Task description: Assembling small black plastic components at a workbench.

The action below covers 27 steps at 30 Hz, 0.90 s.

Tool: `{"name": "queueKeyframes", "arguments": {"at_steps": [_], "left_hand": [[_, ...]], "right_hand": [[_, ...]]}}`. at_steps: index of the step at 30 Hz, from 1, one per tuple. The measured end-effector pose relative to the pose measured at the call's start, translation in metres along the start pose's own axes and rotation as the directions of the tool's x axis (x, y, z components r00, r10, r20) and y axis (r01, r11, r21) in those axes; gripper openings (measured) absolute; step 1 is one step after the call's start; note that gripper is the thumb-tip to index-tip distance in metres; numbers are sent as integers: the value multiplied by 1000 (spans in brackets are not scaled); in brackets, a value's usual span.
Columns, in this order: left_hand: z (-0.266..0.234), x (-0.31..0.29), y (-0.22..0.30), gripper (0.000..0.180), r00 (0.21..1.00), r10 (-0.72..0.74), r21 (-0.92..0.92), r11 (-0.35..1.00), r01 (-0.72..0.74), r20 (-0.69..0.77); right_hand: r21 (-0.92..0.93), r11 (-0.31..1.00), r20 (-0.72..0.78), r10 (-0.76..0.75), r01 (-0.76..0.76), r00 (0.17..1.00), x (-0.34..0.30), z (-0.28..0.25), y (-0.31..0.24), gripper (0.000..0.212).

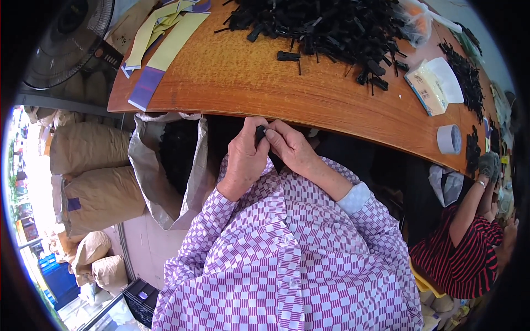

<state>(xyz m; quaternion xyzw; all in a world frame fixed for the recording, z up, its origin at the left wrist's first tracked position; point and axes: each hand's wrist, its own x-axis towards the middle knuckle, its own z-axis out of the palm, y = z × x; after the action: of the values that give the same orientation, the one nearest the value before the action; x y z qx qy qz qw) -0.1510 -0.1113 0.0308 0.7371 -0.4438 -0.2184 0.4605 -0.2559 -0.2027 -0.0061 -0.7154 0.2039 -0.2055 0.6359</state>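
Note:
At the table's front edge, my left hand (249,153) is closed around a small black plastic part (260,133). My right hand (293,148) meets it there, thumb and fingertips pinched at the same part. Much of the part is hidden by my fingers. Beyond my hands, a large heap of similar black plastic parts (326,25) covers the far middle of the wooden table (221,77). One loose black part (288,56) lies just in front of the heap. Left of my left hand, below the table edge, an open white woven sack (144,160) holds black pieces (178,157).
Yellow and purple strips (165,47) lie at the table's left end, near a fan (66,44). On the right are a tissue pack (426,88) and a tape roll (449,139). Brown sacks (99,187) stand at left. A co-worker in a striped top (458,259) sits at right.

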Motion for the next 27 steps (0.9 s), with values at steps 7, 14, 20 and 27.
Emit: {"name": "queueKeyframes", "arguments": {"at_steps": [7, 14, 20, 27], "left_hand": [[-18, 3, 16, 25, 966, -230, -772, 590, 237, 120], [-16, -1, 1, 35, 936, -264, -812, 475, 338, 235], [-16, -2, 3, 34, 887, -206, -766, 447, 461, 414], [-13, -6, 4, 35, 830, -152, -787, 264, 558, 537]], "right_hand": [[256, 961, 2, 110, -107, 994, -3, -11, -13, 19], [387, 916, 26, 107, -109, 994, -6, -17, -18, 8], [476, 876, 29, 74, -79, 997, -6, -20, -13, 8], [641, 735, 151, 162, -222, 975, -7, -22, -22, 19]]}}
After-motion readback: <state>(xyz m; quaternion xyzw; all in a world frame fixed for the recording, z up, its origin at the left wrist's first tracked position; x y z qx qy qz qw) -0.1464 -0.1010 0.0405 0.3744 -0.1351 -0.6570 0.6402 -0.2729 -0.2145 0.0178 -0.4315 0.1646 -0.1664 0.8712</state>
